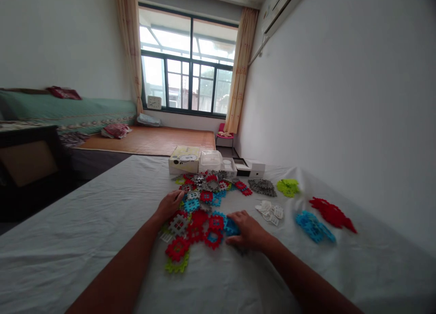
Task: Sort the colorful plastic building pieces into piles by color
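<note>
A mixed heap of toothed plastic building pieces (196,227) in red, blue, grey, white and lime lies on the sheet-covered table. At the heap's left edge is my left hand (169,205), its fingers bent and together against the pieces; what they hold, if anything, is hidden. My right hand (248,231) is on the heap's right side, thumb and fingers closed around blue toothed pieces (232,227). To the right lie single-colour groups: white pieces (270,212), grey pieces (262,186), lime pieces (288,187), blue pieces (313,226) and red pieces (333,213).
Behind the heap stand a yellow carton (184,160), a clear plastic container (210,159) and a small white box (258,170). The pale sheet (102,223) is wrinkled. Beyond the table are a bed (163,139), a red chair (225,134) and a window. A wall rises on the right.
</note>
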Motion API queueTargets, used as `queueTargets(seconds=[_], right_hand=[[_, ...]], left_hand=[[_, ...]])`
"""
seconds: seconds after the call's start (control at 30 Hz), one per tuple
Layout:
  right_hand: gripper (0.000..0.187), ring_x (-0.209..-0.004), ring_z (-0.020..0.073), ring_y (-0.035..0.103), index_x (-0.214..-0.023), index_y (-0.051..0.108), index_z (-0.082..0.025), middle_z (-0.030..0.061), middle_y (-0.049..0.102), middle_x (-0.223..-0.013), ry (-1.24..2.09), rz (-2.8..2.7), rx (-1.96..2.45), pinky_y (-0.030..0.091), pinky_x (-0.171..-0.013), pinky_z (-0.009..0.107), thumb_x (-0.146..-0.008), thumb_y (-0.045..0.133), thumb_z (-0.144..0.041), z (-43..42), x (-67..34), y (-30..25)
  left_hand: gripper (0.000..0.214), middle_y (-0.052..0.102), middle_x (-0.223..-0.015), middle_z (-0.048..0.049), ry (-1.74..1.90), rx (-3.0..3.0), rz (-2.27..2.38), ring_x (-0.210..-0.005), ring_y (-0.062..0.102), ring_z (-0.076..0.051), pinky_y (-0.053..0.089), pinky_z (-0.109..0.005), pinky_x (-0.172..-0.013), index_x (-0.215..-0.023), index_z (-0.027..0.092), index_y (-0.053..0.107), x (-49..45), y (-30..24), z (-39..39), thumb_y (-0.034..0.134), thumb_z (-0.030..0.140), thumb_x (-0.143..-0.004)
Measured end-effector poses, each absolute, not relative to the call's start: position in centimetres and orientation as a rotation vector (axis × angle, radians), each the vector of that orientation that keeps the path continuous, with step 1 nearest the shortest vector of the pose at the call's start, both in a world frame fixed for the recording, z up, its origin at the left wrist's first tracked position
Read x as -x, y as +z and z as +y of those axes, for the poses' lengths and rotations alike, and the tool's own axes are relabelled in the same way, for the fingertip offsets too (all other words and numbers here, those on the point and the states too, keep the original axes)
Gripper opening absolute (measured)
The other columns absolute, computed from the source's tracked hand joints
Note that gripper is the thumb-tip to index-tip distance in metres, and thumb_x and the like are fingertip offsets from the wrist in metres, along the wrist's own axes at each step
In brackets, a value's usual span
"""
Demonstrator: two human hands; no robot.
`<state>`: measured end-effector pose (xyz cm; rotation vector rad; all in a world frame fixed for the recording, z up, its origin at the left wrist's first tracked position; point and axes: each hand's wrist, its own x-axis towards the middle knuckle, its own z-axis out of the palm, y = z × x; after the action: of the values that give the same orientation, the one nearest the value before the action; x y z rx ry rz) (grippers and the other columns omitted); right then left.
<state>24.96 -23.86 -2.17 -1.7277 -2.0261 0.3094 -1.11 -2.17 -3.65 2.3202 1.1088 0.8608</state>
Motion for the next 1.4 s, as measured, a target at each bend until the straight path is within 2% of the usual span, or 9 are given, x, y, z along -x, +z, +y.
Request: queueTargets(seconds=[0.13, 0.33, 0.47, 0.73, 0.87, 1.0, 1.17, 1.3, 1.4], right_hand=[[0.061, -0.112, 0.0274, 0.050, -0.124, 0.058, -0.019, 0.0118, 0.060, -0.120, 0.380, -1.950, 1.762, 0.038, -0.099, 0.040, -0.066, 0.073, -0.029, -22.7, -25.7, -2.2], [0.055, -0.107, 0.0231, 0.055, -0.127, 0.055, -0.026, 0.0065, 0.058, -0.122, 0.624, -1.659, 1.653, 0.044, -0.092, 0.037, -0.074, 0.066, -0.038, -22.8, -27.4, -2.5], [0.056, -0.113, 0.0226, 0.053, -0.128, 0.054, -0.027, 0.0063, 0.056, -0.125, 0.573, -1.670, 1.568, 0.045, -0.092, 0.036, -0.073, 0.067, -0.033, -23.1, -27.3, -2.7], [0.048, -0.101, 0.0251, 0.059, -0.117, 0.059, -0.023, 0.0088, 0.063, -0.117, 0.113, -1.393, 1.869, 0.049, -0.083, 0.039, -0.077, 0.058, -0.049, -28.4, -35.6, -1.2], [0.050, -0.105, 0.0304, 0.056, -0.114, 0.061, -0.021, 0.0111, 0.065, -0.112, -0.409, -1.206, 2.244, 0.046, -0.086, 0.044, -0.073, 0.058, -0.049, -34.2, -42.5, -3.6], [0.051, -0.104, 0.0308, 0.055, -0.117, 0.060, -0.027, 0.0091, 0.065, -0.110, -0.581, -1.073, 2.469, 0.048, -0.075, 0.041, -0.074, 0.055, -0.053, -37.7, -46.1, -6.1], [0.046, -0.114, 0.0317, 0.049, -0.115, 0.061, -0.023, 0.0100, 0.061, -0.123, -0.763, -1.152, 2.386, 0.044, -0.088, 0.044, -0.076, 0.057, -0.048, -36.3, -44.8, -4.7], [0.041, -0.112, 0.0271, 0.053, -0.115, 0.061, -0.020, 0.0106, 0.064, -0.118, -0.512, -1.512, 2.089, 0.041, -0.096, 0.042, -0.082, 0.054, -0.042, -31.7, -38.0, -2.1], [0.035, -0.094, 0.0211, 0.063, -0.114, 0.062, -0.023, 0.0074, 0.068, -0.109, -0.102, -1.779, 1.901, 0.047, -0.086, 0.035, -0.086, 0.051, -0.040, -27.9, -31.3, -0.9]], left_hand=[[0.046, 0.070, -0.107, -0.0062, 0.858, -2.349, 1.113, -0.099, 0.062, -0.022, 0.044, -0.030, -0.091, -0.098, 0.021, 0.068, 1.0, -3.6, -2.3, 0.032, 0.047, -0.088], [0.047, 0.069, -0.107, -0.0074, 0.857, -2.396, 1.125, -0.101, 0.061, -0.022, 0.044, -0.030, -0.090, -0.100, 0.019, 0.067, 0.9, -3.7, -2.3, 0.031, 0.046, -0.088], [0.047, 0.069, -0.105, -0.0071, 0.856, -2.407, 1.102, -0.099, 0.062, -0.022, 0.044, -0.030, -0.089, -0.099, 0.019, 0.067, 1.0, -3.8, -2.2, 0.030, 0.046, -0.089], [0.048, 0.069, -0.106, -0.0071, 0.822, -2.444, 1.084, -0.100, 0.061, -0.022, 0.043, -0.029, -0.090, -0.097, 0.019, 0.067, 1.1, -4.3, -1.3, 0.029, 0.048, -0.089], [0.049, 0.068, -0.109, -0.0073, 0.803, -2.457, 1.117, -0.103, 0.061, -0.022, 0.043, -0.029, -0.092, -0.103, 0.019, 0.067, 1.0, -4.4, -1.0, 0.029, 0.047, -0.089], [0.048, 0.068, -0.110, -0.0064, 0.783, -2.475, 1.129, -0.104, 0.061, -0.021, 0.042, -0.027, -0.092, -0.103, 0.020, 0.067, 0.8, -4.6, -0.9, 0.029, 0.046, -0.089], [0.045, 0.069, -0.108, -0.0046, 0.813, -2.460, 1.122, -0.103, 0.061, -0.021, 0.043, -0.027, -0.092, -0.101, 0.021, 0.068, 0.8, -4.6, -1.0, 0.032, 0.044, -0.088], [0.045, 0.069, -0.109, -0.0056, 0.805, -2.467, 1.123, -0.104, 0.060, -0.021, 0.042, -0.028, -0.093, -0.101, 0.020, 0.068, 0.8, -4.5, -1.2, 0.032, 0.044, -0.089], [0.046, 0.069, -0.109, -0.0070, 0.787, -2.479, 1.111, -0.104, 0.060, -0.021, 0.042, -0.029, -0.093, -0.102, 0.019, 0.067, 0.9, -4.4, -1.3, 0.031, 0.043, -0.089]])
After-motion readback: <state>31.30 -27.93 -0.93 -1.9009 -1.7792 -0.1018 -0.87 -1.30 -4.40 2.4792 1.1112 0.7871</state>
